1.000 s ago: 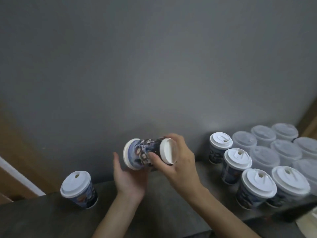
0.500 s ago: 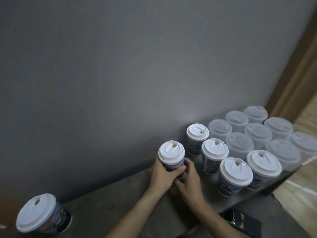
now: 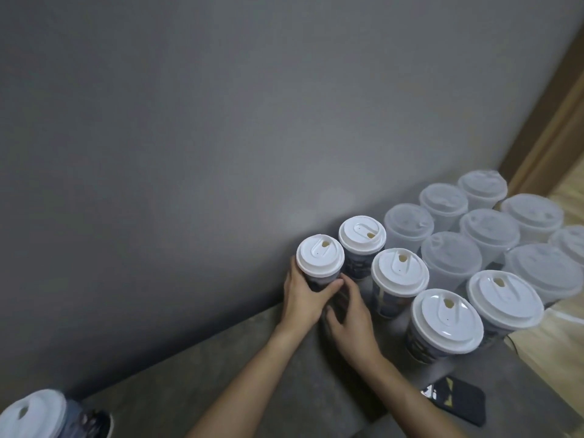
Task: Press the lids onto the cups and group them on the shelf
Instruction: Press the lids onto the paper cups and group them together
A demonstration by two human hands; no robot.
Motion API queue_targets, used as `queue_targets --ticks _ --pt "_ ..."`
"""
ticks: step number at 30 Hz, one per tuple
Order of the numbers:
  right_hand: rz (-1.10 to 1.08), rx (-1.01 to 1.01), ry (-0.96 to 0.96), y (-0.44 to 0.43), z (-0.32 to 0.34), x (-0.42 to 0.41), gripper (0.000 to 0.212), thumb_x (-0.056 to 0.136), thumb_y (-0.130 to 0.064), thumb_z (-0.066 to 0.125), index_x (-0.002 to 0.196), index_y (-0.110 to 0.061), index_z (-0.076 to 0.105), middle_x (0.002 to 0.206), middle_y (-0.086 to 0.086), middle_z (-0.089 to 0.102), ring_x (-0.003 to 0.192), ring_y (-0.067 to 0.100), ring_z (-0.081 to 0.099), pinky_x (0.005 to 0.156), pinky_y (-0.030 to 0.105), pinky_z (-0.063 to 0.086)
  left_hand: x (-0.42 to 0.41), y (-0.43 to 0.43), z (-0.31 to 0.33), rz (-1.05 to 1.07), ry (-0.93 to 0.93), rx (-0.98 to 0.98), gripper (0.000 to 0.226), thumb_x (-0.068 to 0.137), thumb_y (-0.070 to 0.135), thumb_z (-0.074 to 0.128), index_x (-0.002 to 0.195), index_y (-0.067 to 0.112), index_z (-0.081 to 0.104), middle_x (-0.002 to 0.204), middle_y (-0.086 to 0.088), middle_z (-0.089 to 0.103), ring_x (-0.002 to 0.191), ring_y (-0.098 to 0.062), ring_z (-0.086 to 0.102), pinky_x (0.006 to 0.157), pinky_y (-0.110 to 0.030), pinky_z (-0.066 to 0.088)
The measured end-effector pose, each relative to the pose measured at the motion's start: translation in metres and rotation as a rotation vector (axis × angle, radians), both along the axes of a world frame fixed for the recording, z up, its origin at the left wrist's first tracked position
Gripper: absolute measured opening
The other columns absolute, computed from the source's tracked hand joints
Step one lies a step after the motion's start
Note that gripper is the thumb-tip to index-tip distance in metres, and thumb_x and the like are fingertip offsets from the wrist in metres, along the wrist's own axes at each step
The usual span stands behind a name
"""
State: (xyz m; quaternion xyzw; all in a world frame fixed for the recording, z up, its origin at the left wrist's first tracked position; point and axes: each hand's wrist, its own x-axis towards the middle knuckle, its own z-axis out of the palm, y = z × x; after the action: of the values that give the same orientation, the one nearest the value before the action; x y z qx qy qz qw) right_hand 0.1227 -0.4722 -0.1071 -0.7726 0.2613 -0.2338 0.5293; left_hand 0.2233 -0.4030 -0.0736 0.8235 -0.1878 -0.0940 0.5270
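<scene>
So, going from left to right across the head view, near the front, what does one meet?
Lone cup → left hand and right hand, both round the held cup → nearest lidded cup → wooden frame.

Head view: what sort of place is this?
Likely an indoor room, perhaps a home or small drinks shop: a grey stone-like shelf against a plain wall, grouped lidded cups, one cup held by left hand and right hand, wood flooring at right.
</scene>
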Motion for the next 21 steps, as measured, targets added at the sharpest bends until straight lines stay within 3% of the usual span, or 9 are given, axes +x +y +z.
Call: queue_targets --ticks 5,7,9,12,14,18,21 --pt "-0.031 -0.006 0.018 0.004 -0.004 -0.006 0.067 0.091 -0.005 0.069 0.151 -0.013 0.041 0.145 0.006 0.059 0.133 0.019 0.058 0.112 0.046 0.048 -0.009 0.009 -0.009 -0.001 0.024 0.039 0.091 0.065 0.038 0.093 0.137 0.013 0.044 0.135 0.002 0.055 0.125 -0.012 0.053 0.096 -0.018 0.04" --pt "-0.058 0.037 0.002 0.012 -0.002 -0.015 0.059 0.092 -0.002 0.068 0.146 -0.011 0.045 0.138 0.008 0.062 0.127 0.018 0.062 0.109 0.035 0.05 -0.018 0.027 -0.015 -0.002 0.045 0.038 0.094 0.066 0.048 0.088 0.142 0.018 0.041 0.141 0.002 0.053 0.129 -0.01 0.053 0.105 -0.027 0.045" --pt "-0.059 0.109 -0.017 0.026 -0.001 -0.022 0.056 0.091 0.007 0.066 0.14 -0.014 0.049 0.131 0.009 0.065 0.122 0.016 0.064 0.104 0.025 0.05 -0.029 0.054 -0.018 0.009 0.065 0.038 0.081 0.073 0.047 0.083 0.138 0.028 0.039 0.142 0.006 0.052 0.128 -0.009 0.054 0.108 -0.038 0.048" --pt "0.073 0.17 -0.025 0.06 -0.002 -0.023 0.057 0.09 0.014 0.064 0.135 -0.02 0.051 0.129 0.005 0.065 0.122 0.014 0.064 0.103 0.025 0.05 -0.045 0.11 -0.015 0.08 0.022 0.033 0.067 0.078 0.049 0.074 0.134 0.036 0.039 0.136 0.01 0.055 0.126 -0.003 0.054 0.108 -0.038 0.047" --pt "0.209 0.179 -0.031 0.088 0.004 -0.017 0.055 0.091 0.012 0.065 0.132 -0.021 0.052 0.129 -0.002 0.065 0.119 0.006 0.064 0.101 0.019 0.05 -0.054 0.153 -0.006 0.157 -0.02 0.034 0.055 0.086 0.034 0.076 0.131 0.035 0.045 0.132 0.01 0.059 0.124 -0.001 0.056 0.106 -0.038 0.049" --pt "0.495 0.134 -0.048 0.147 0.023 0.002 0.048 0.093 0.007 0.066 0.131 -0.02 0.054 0.129 -0.004 0.062 0.113 -0.007 0.061 0.093 0.01 0.049 -0.068 0.235 0.036 0.379 -0.323 0.115 0.031 0.092 0.022 0.07 0.121 0.022 0.06 0.12 0.011 0.064 0.115 -0.003 0.059 0.1 -0.031 0.048" --pt "0.695 0.023 -0.08 0.193 0.038 0.017 0.047 0.094 0.001 0.067 0.133 -0.021 0.055 0.132 -0.005 0.06 0.121 -0.001 0.057 0.098 0.018 0.049 -0.063 0.293 0.071 0.559 -0.602 0.262 0.026 0.091 0.024 0.068 0.116 0.019 0.064 0.117 0.006 0.063 0.113 -0.013 0.057 0.099 -0.035 0.047"
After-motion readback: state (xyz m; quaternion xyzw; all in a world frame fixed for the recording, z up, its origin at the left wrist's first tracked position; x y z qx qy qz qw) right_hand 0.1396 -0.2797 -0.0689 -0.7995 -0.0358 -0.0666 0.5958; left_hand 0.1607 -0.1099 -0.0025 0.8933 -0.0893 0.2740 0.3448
